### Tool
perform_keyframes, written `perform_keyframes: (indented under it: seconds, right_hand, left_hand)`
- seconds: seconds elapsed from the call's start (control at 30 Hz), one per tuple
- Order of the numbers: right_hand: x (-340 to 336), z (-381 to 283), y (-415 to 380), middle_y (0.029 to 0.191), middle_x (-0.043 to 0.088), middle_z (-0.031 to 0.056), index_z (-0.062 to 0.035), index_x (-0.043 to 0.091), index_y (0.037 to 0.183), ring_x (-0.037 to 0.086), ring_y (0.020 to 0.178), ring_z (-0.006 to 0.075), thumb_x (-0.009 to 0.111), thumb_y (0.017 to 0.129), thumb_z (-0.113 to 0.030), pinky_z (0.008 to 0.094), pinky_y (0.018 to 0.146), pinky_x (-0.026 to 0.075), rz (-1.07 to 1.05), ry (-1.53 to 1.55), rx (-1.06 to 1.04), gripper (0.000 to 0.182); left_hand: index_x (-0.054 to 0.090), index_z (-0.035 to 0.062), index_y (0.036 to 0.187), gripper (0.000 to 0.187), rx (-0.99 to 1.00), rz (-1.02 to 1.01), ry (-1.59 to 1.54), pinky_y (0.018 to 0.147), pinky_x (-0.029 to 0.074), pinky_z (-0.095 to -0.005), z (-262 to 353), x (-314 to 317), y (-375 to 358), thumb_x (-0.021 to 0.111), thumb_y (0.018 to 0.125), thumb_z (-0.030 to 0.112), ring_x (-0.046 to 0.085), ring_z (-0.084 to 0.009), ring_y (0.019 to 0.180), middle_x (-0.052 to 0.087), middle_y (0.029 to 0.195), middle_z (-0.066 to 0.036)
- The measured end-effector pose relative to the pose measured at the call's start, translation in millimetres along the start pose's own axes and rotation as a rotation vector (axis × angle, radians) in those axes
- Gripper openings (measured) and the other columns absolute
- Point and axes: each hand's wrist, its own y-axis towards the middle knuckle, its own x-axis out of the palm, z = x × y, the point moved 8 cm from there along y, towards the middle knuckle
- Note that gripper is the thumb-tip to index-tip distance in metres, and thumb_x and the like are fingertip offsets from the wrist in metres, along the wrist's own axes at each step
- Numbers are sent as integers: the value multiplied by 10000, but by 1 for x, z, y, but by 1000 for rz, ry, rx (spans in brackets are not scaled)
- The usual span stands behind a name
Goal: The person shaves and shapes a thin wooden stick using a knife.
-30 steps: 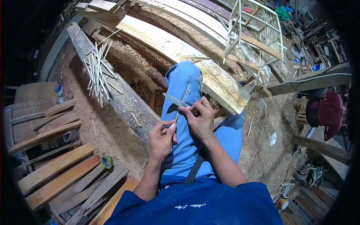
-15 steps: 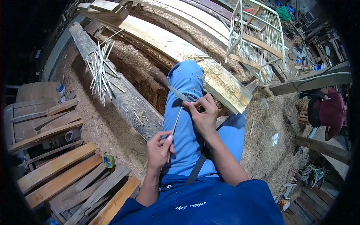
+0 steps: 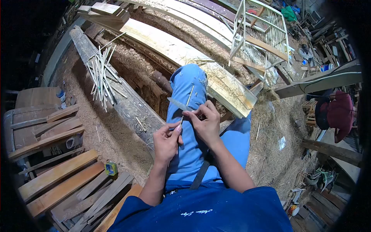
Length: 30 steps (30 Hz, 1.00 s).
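A thin wooden stick (image 3: pixel 191 96) lies along the raised knee in blue trousers, its lower part pinched in my left hand (image 3: pixel 166 144). My right hand (image 3: pixel 205 123) is closed around a knife, whose pale blade (image 3: pixel 177 103) points up and left across the stick. The thumbs of both hands are close together near the blade. The knife's handle is hidden in my right hand's fingers. To the left, a bundle of thin sticks (image 3: pixel 101 77) rests on a weathered plank (image 3: pixel 133 110).
A slatted wooden cage (image 3: pixel 262 38) stands at the upper right. A thick pale board (image 3: pixel 170 42) runs behind the knee. Wood pieces (image 3: pixel 62 174) and a yellow-green tape measure (image 3: pixel 111 168) lie at the lower left. A person in a dark red top (image 3: pixel 340 112) is at the far right.
My left hand has moved up, closer to my right hand. The stick now extends beyond the blade over the knee. The view has shifted slightly.
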Motion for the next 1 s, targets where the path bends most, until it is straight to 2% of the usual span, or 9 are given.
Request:
perform_keyframes:
  seconds: [0.07,0.17,0.2,0.33,0.4,0.57,0.7,0.8,1.0]
  right_hand:
    - [0,5,1,727,519,94,-6,634,706,565,632,269,878,753,-242,399,583,448,12,-9,35,343]
    - [-2,17,6,730,518,97,0,628,693,559,639,268,880,752,-240,399,595,448,53,-11,66,353]
    - [-2,13,6,720,517,68,7,647,687,514,628,170,878,749,-124,326,564,403,58,10,42,273]
    - [-2,10,5,719,517,66,5,651,696,514,625,165,883,745,-121,319,564,407,74,-26,32,268]
    - [-2,15,6,724,525,98,-3,639,699,564,641,252,881,751,-215,392,601,455,44,25,42,326]
    - [-6,-4,2,720,531,97,-2,629,701,585,623,252,879,752,-210,379,570,459,-18,35,-20,329]
    - [-3,-1,0,723,529,94,-7,629,715,585,620,252,873,763,-230,384,563,460,-50,13,-3,334]
    - [2,0,-1,724,527,92,-12,627,714,584,620,256,869,767,-241,387,566,461,-59,22,-1,338]
    - [2,-1,-1,733,523,95,-21,619,711,586,627,277,863,771,-252,399,564,457,-28,-28,-29,341]
  left_hand:
    - [699,-28,1123,200,-6,1,-4,336,320,-210,-4,-4,-7,657,987,114,447,-33,392,619,605,-30]
    - [697,-38,1131,205,-27,-20,23,334,317,-205,-9,-12,-24,644,992,103,444,-31,384,625,609,-38]
    - [697,-37,1134,205,-42,-13,-17,333,317,-203,-13,-16,-30,639,994,101,440,-32,377,627,610,-40]
    - [662,-39,1201,246,-82,-17,-66,328,318,-204,-17,-17,-29,616,1007,106,428,-37,356,646,628,-75]
    - [646,-40,1231,269,-87,-21,-77,326,318,-207,-9,-9,-22,609,1012,113,428,-40,353,653,637,-88]
    - [621,-25,1294,313,-64,-100,-24,320,322,-220,3,11,8,582,1029,136,431,-47,348,671,658,-100]
    - [639,-42,1260,296,-14,-66,15,302,297,-219,5,13,15,582,1023,127,398,-53,330,632,620,-79]
    - [662,-25,1253,281,-40,-72,-34,323,307,-213,0,7,12,578,1028,121,403,-41,348,609,600,-41]
    - [634,-6,1316,322,-112,-74,-98,322,287,-211,-3,0,-6,588,1024,123,393,-41,346,604,588,-45]
